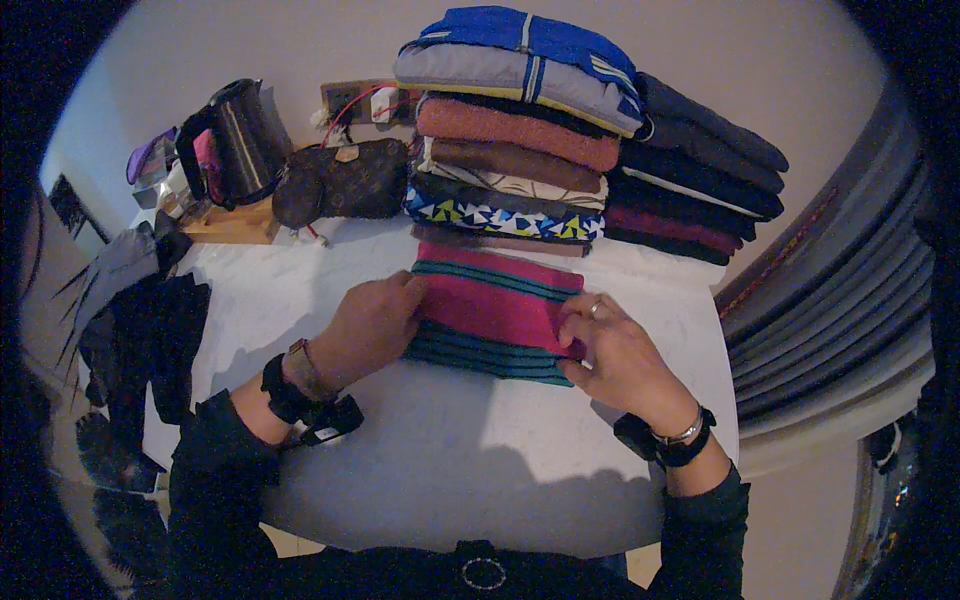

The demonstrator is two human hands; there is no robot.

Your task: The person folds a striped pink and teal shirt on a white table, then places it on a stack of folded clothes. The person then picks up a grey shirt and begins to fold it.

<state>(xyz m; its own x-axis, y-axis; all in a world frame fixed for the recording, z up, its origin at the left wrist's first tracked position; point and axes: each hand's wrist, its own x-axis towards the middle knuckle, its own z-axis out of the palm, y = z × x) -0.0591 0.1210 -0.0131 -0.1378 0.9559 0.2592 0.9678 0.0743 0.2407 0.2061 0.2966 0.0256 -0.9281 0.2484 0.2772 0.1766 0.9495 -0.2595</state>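
Note:
A folded pink cloth with teal and dark stripes point(491, 311) lies on the white table point(420, 442), in front of a tall stack of folded clothes point(517, 161). My left hand point(375, 322) grips its left edge, the fingers curled so that their tips are partly hidden. At its right edge, my right hand point(619, 349) pinches the fabric between thumb and fingers. A blue and light grey garment with white stripes point(525, 56) tops the stack, above a rust-coloured folded cloth point(517, 131).
A second stack of dark folded clothes point(690, 187) stands at the back right. At the back left are a brown patterned pouch point(360, 180), a dark kettle point(244, 142) and a wooden box point(229, 223). Dark garments point(146, 345) hang at the left edge; a curtain point(840, 300) hangs at right.

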